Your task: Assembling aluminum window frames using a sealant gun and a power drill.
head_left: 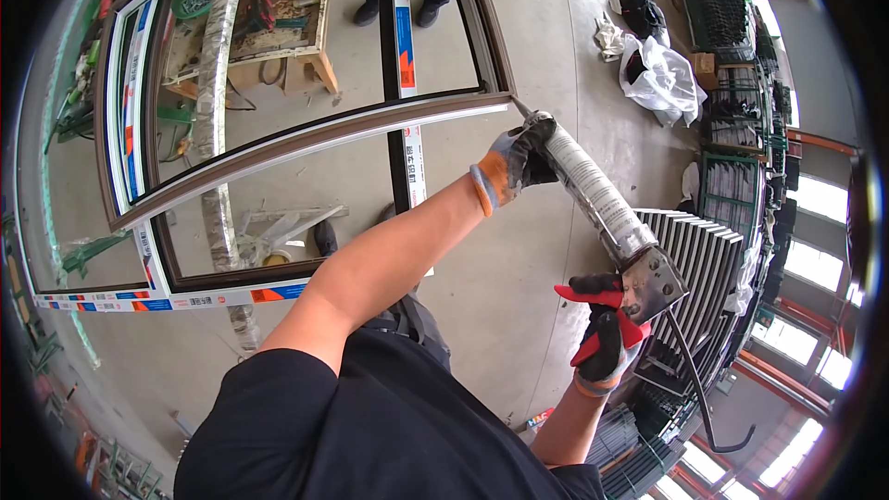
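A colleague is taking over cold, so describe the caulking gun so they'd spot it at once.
Find the brown window frame at upper left and go to its lower-right corner. Near there the caulking gun begins, slanting down-right from the left hand to the right hand. Unlike the stacked strips beyond it, it is round-bodied and pale-labelled, with a hooked rod behind.

left hand (524, 159): hugging the caulking gun (600, 196) up front
right hand (607, 335): on its back end
nozzle (522, 107): basically at the brown window frame (370, 124) corner
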`<state>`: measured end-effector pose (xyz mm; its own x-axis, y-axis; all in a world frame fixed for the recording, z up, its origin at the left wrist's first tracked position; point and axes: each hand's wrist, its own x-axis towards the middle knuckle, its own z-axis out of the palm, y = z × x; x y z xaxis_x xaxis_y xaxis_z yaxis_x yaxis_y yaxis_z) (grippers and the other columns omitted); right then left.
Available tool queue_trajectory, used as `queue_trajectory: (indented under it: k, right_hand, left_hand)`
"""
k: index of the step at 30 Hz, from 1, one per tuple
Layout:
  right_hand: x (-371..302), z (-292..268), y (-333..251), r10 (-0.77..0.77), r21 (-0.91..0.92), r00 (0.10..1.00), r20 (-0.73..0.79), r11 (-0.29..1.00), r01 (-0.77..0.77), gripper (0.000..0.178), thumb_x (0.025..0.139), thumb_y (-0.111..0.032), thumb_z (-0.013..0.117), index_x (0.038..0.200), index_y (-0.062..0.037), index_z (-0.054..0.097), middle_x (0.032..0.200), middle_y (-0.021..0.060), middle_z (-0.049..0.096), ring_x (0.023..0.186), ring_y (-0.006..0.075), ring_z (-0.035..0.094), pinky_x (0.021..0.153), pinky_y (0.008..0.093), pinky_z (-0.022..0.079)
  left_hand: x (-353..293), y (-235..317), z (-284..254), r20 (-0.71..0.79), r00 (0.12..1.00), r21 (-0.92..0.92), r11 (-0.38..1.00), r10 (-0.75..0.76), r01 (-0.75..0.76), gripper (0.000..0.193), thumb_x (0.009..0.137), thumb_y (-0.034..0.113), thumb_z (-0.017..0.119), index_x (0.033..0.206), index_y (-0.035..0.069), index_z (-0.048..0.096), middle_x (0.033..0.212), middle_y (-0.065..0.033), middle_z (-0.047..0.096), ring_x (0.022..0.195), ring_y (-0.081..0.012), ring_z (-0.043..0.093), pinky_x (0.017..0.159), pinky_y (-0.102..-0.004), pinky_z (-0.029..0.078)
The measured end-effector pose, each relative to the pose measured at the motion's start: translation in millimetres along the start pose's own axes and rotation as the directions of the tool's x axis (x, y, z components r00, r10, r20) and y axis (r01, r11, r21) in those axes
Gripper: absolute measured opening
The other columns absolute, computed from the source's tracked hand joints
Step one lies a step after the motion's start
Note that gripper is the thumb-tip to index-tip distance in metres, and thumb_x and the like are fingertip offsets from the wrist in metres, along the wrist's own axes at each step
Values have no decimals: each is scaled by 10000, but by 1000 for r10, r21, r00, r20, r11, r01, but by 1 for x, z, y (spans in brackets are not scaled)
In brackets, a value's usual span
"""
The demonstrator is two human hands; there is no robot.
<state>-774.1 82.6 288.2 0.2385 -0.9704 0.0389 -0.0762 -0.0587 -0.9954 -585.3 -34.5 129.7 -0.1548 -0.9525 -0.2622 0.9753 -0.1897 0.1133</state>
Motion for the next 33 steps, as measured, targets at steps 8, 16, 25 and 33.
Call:
queue_trajectory:
  k: [8,16,25,33]
  right_hand:
    - [2,-7,6,-9,-27,999,33,1000,10,495,828,-177,574,1211,104,433,1028,254,601,955,387,624,904,488,472]
    - [0,-6,5,12,-37,1000,2,999,-12,495,823,-164,574,1213,105,428,1025,250,602,951,385,623,896,484,479]
    - [1,1,0,25,-23,1000,-8,999,-25,494,811,-144,579,1211,103,429,1033,236,596,958,387,616,904,505,469]
    - [-3,7,-3,52,-42,999,3,998,-51,503,802,-137,576,1217,100,422,1048,241,592,969,383,614,918,497,463]
  left_hand:
    - [10,-2,-6,-11,1000,4,1000,6,-6,476,845,372,688,1123,25,520,984,-109,633,867,-259,665,789,-423,583]
    - [8,-2,-5,-37,999,19,1000,-1,2,471,843,366,692,1121,24,524,988,-109,635,871,-257,664,788,-422,582]
    - [9,-1,-8,-10,1000,-31,1000,-5,4,469,852,353,682,1127,10,518,981,-111,631,877,-274,661,791,-443,579]
    - [2,2,-6,2,1000,-83,997,3,-3,452,864,329,676,1123,-3,510,984,-119,623,869,-279,656,792,-448,579]
